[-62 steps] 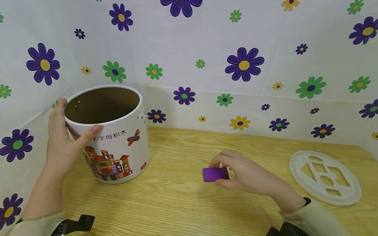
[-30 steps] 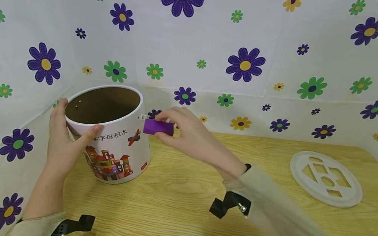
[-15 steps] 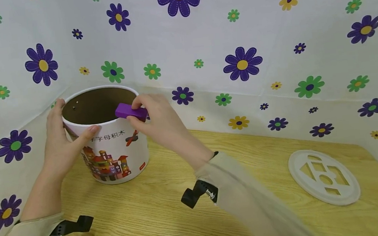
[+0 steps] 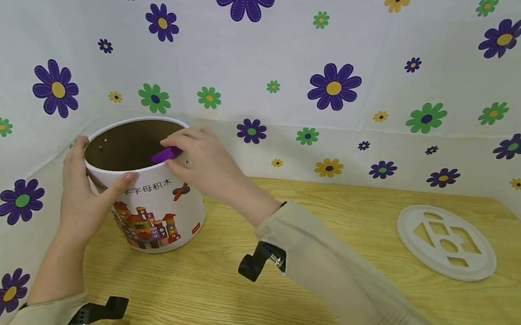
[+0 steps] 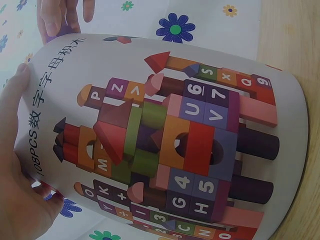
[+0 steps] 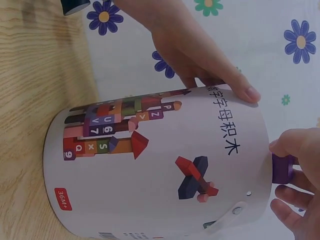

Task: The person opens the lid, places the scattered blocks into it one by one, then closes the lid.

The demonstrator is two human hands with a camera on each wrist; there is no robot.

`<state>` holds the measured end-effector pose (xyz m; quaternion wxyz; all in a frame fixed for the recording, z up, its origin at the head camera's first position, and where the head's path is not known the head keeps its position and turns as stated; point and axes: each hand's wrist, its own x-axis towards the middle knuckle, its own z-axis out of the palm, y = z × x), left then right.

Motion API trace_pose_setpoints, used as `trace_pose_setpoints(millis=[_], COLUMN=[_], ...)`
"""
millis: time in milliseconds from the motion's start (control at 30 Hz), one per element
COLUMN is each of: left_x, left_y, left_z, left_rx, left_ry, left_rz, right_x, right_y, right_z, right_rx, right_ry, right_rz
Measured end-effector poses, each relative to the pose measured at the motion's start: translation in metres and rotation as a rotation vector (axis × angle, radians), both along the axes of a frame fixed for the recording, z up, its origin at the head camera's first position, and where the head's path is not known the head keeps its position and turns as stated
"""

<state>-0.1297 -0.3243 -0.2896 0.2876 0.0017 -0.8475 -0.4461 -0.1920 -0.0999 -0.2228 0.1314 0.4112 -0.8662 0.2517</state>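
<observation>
A white cylindrical bucket, printed with pictures of building blocks, stands upright on the left of the table. My left hand grips its near left side, thumb on the outer wall just under the rim. Between thumb and fingers my right hand pinches a purple block at the bucket's right rim. Part of the block reaches in over the opening; the rest is hidden behind the fingers. In the right wrist view the purple block shows between thumb and fingers at the rim. The bucket's bottom is out of sight.
A white round lid with shaped cut-outs lies flat on the right of the wooden table. A flower-printed white sheet rises behind and along the left side. In the right wrist view, a handle end hangs on the bucket's side.
My right hand has carried the purple block from the middle of the table up and left to the bucket's rim, lately dipping it into the opening. The left hand keeps its grip.
</observation>
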Motion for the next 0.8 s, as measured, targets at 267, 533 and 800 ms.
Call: trace_pose_setpoints(millis=[267,533,800], left_x=[-0.001,-0.002,-0.002], left_y=[-0.001,0.0,0.0], left_z=[-0.001,-0.001,-0.001], left_rx=[0.007,0.009,0.001], left_ry=[0.019,0.021,0.025], left_rz=[-0.013,-0.011,-0.009], right_x=[0.004,0.014,0.021], right_y=[0.003,0.016,0.034], right_z=[-0.005,-0.015,-0.032], right_rx=[-0.063,-0.133,-0.211], right_ry=[0.003,-0.039,-0.09], right_rz=[0.061,0.082,0.104])
